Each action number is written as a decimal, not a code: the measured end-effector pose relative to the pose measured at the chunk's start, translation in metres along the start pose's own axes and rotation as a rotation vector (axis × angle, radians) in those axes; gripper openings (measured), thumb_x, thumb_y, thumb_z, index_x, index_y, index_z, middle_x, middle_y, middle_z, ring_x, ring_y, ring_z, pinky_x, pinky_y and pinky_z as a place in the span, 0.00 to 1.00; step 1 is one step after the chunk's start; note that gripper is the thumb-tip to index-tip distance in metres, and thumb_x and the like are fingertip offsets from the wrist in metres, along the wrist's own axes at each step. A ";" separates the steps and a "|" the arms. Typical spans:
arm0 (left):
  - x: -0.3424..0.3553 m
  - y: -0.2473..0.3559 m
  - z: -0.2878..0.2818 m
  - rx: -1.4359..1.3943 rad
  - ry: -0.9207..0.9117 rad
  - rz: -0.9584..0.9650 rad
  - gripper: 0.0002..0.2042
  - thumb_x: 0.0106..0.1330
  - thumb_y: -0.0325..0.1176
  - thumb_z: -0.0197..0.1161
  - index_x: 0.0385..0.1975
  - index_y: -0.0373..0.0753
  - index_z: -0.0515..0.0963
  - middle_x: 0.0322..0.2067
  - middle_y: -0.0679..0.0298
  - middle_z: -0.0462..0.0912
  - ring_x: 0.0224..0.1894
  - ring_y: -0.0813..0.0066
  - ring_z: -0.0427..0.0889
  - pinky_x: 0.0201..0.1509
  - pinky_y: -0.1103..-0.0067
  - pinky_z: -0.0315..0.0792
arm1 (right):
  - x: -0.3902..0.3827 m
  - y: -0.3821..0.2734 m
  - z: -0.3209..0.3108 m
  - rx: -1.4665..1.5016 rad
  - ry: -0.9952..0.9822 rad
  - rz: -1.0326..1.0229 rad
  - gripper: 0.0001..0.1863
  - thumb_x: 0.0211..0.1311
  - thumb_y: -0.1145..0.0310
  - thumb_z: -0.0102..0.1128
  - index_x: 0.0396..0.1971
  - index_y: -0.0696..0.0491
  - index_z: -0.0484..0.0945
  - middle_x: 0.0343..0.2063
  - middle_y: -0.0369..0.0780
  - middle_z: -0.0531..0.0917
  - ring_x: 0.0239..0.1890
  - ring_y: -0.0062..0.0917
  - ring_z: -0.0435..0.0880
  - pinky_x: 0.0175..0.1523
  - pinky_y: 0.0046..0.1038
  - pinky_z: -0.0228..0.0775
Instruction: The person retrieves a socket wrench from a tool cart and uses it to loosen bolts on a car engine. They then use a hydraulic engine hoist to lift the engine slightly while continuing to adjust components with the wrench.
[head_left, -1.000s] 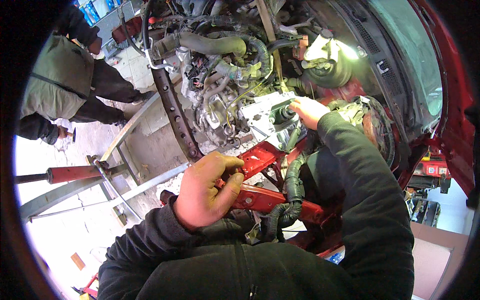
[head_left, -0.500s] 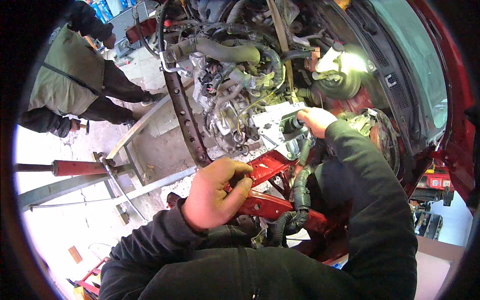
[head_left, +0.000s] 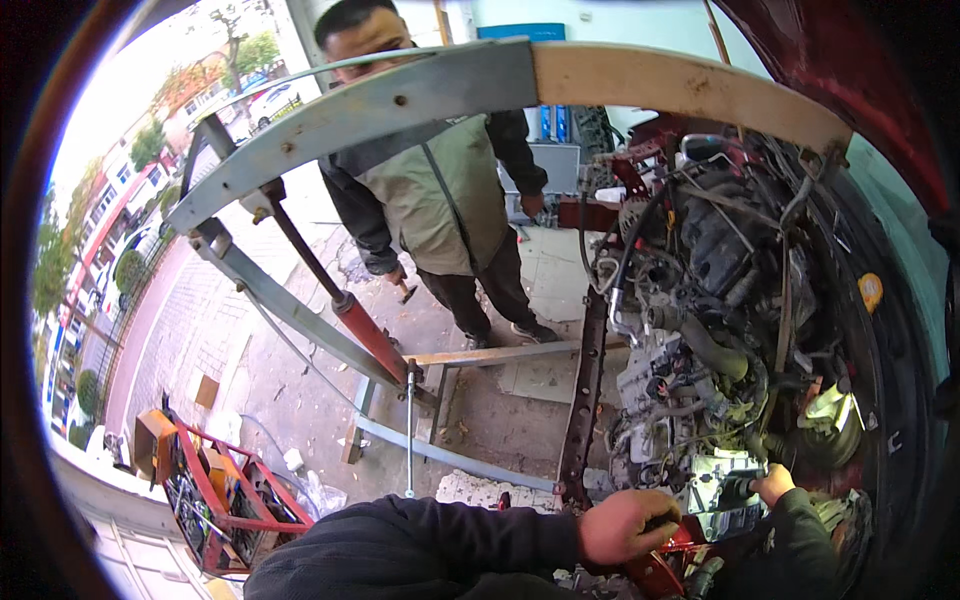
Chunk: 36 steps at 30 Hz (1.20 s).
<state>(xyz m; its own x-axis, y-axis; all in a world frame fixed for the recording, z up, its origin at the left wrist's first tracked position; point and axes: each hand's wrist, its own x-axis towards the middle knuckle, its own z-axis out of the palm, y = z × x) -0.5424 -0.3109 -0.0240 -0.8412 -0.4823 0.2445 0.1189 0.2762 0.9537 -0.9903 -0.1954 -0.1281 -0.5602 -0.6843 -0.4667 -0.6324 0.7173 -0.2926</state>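
Observation:
My right hand (head_left: 772,485) is closed at the edge of a silver metal bracket (head_left: 718,480) with a dark round part in it, beside the engine (head_left: 660,390). Its fingertips are partly hidden. My left hand (head_left: 625,525) is held with curled fingers just over the red painted frame rail (head_left: 655,578). What those fingers hold, if anything, cannot be made out. Hoses and wiring crowd the engine bay around the bracket.
An engine hoist with a long boom (head_left: 440,95) and red ram (head_left: 365,335) arches over the bay; a strap (head_left: 785,310) hangs from it. A person (head_left: 440,200) stands beyond, holding a small hammer-like tool (head_left: 407,292). A red tool cart (head_left: 230,490) stands left.
My view has swung up and left, bringing the hoist boom and the street into sight. My right hand stays at the bracket, my left by the red rail.

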 end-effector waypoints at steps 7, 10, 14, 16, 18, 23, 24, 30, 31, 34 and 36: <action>-0.003 -0.003 0.000 0.000 -0.011 0.012 0.12 0.76 0.35 0.63 0.49 0.32 0.80 0.43 0.45 0.84 0.46 0.43 0.84 0.50 0.60 0.78 | -0.005 0.011 -0.004 -0.785 -0.094 -0.632 0.15 0.52 0.70 0.68 0.42 0.51 0.87 0.37 0.52 0.87 0.44 0.51 0.89 0.53 0.49 0.82; -0.004 -0.004 0.003 -0.018 -0.009 0.020 0.12 0.75 0.35 0.64 0.48 0.32 0.80 0.42 0.45 0.84 0.45 0.41 0.84 0.50 0.60 0.78 | -0.011 0.005 -0.003 -0.410 -0.015 -0.356 0.15 0.52 0.68 0.74 0.41 0.55 0.87 0.37 0.52 0.89 0.43 0.50 0.89 0.53 0.46 0.81; -0.002 -0.003 0.002 0.029 0.034 0.054 0.11 0.73 0.35 0.64 0.43 0.32 0.80 0.38 0.46 0.82 0.43 0.41 0.83 0.47 0.58 0.76 | -0.002 -0.002 -0.005 -0.254 -0.108 -0.130 0.25 0.52 0.61 0.79 0.45 0.63 0.86 0.40 0.55 0.90 0.44 0.45 0.91 0.50 0.43 0.81; -0.002 -0.001 0.001 0.017 0.034 0.049 0.11 0.73 0.36 0.64 0.43 0.32 0.80 0.38 0.46 0.83 0.44 0.41 0.83 0.47 0.58 0.76 | 0.009 0.009 -0.004 -0.502 -0.083 -0.373 0.19 0.55 0.63 0.73 0.43 0.60 0.86 0.41 0.55 0.89 0.47 0.52 0.89 0.52 0.45 0.82; -0.002 0.002 -0.001 0.015 0.019 0.029 0.11 0.74 0.36 0.64 0.44 0.33 0.80 0.39 0.46 0.83 0.44 0.42 0.83 0.47 0.58 0.76 | 0.020 0.030 0.001 -0.751 -0.122 -0.616 0.14 0.55 0.63 0.71 0.37 0.57 0.88 0.39 0.56 0.89 0.47 0.55 0.88 0.54 0.47 0.82; -0.005 0.006 -0.005 0.059 0.059 -0.017 0.11 0.73 0.35 0.65 0.45 0.32 0.82 0.39 0.47 0.84 0.41 0.46 0.85 0.45 0.61 0.79 | 0.068 0.063 0.026 -0.761 -0.117 -0.666 0.11 0.57 0.59 0.70 0.27 0.52 0.87 0.27 0.48 0.86 0.31 0.40 0.85 0.37 0.43 0.75; -0.004 0.006 -0.006 0.066 0.054 0.008 0.11 0.74 0.34 0.66 0.46 0.32 0.83 0.37 0.49 0.85 0.38 0.50 0.86 0.44 0.64 0.80 | 0.071 0.062 0.027 -0.860 -0.134 -0.806 0.14 0.62 0.57 0.67 0.24 0.51 0.87 0.23 0.47 0.84 0.26 0.37 0.82 0.32 0.41 0.71; 0.001 0.011 -0.006 -0.017 0.004 -0.046 0.09 0.72 0.30 0.67 0.45 0.33 0.83 0.38 0.48 0.85 0.41 0.47 0.86 0.46 0.63 0.79 | -0.003 0.026 -0.001 -0.655 -0.052 -0.691 0.19 0.54 0.71 0.67 0.47 0.58 0.83 0.42 0.56 0.88 0.47 0.52 0.88 0.55 0.47 0.81; 0.002 0.013 -0.006 -0.019 -0.004 -0.055 0.09 0.72 0.31 0.67 0.45 0.33 0.83 0.38 0.48 0.85 0.41 0.47 0.86 0.46 0.63 0.79 | -0.004 0.012 0.002 -0.495 -0.018 -0.526 0.16 0.55 0.70 0.69 0.43 0.58 0.84 0.41 0.54 0.89 0.48 0.53 0.88 0.55 0.46 0.81; 0.003 0.017 -0.007 -0.001 0.010 -0.059 0.09 0.72 0.31 0.67 0.45 0.33 0.83 0.38 0.47 0.85 0.41 0.46 0.86 0.46 0.63 0.79 | 0.009 -0.008 0.007 -0.309 0.007 0.106 0.12 0.60 0.65 0.68 0.40 0.54 0.90 0.40 0.50 0.91 0.46 0.49 0.91 0.53 0.46 0.82; 0.003 0.018 -0.007 0.003 0.012 -0.066 0.09 0.72 0.31 0.67 0.45 0.33 0.83 0.38 0.47 0.85 0.41 0.46 0.86 0.46 0.63 0.79 | 0.024 -0.005 0.010 -0.994 -0.271 -0.492 0.14 0.51 0.60 0.72 0.31 0.54 0.92 0.33 0.51 0.91 0.39 0.47 0.92 0.53 0.46 0.84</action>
<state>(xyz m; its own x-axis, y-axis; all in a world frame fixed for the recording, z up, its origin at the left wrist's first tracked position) -0.5394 -0.3135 -0.0044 -0.8406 -0.5096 0.1837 0.0619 0.2465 0.9672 -0.9956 -0.2141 -0.1459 -0.0768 -0.7249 -0.6846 -0.9626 -0.1251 0.2404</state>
